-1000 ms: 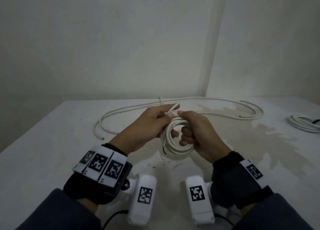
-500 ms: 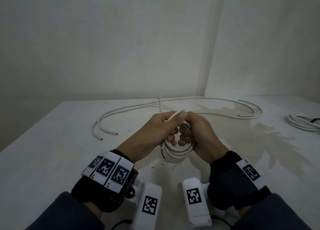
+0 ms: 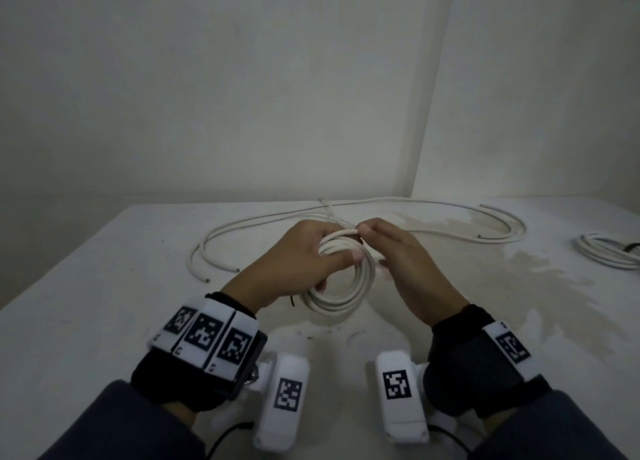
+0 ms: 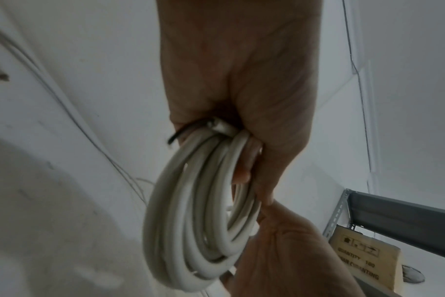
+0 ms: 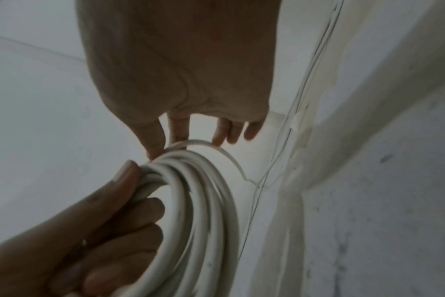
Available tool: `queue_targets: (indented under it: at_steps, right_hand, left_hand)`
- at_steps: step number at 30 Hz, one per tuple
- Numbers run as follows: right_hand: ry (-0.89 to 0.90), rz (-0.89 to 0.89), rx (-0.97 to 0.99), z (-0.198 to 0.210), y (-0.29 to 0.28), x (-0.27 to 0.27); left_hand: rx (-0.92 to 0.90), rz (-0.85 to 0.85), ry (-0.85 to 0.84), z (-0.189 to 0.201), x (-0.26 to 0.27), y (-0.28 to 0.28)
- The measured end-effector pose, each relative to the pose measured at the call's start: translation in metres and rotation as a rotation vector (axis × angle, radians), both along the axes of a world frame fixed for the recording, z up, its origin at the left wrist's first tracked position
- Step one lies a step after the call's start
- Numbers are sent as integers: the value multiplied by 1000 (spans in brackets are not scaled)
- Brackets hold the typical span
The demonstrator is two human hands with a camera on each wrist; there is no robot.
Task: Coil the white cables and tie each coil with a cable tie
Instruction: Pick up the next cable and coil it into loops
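The left hand [image 3: 294, 262] grips the coil of white cable [image 3: 341, 286] above the table [image 3: 86, 304], fingers curled through its loops (a dark tip pokes out). The right hand [image 3: 401, 252] pinches the topmost strand.

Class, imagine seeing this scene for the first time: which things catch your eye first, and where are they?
The white cable coil at the centre, gripped by the left hand while the right hand pinches its top strand. Behind them, loose white cables sprawl across the stained white table, and another coil lies at its far right.
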State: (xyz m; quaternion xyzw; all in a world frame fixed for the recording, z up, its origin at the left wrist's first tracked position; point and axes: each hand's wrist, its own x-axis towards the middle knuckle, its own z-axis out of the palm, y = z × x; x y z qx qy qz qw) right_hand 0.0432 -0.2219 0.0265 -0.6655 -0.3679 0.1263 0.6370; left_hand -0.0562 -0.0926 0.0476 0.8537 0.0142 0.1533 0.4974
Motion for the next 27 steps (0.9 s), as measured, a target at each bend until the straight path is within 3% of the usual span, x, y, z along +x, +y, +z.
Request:
queue_targets:
  at_steps: [2,5,15,20,27]
  right_hand:
    - [-153,-156,-33,-4,1,6]
    - [-165,-309,67,-1,0,2]
    - [-184,-370,310,2,-1,2]
    - [-64,-130,216,-1,-3,2]
    - [351,154,84,-2,3,-1]
  left_hand:
    - [2,14,17,-3,0,3]
    - [-13,-11,42,-5,0,2]
    - [-69,-35,22,-7,1,2]
    - [-200,131,-173,-4,2,16]
    - [-297,219,-357,-5,5,13]
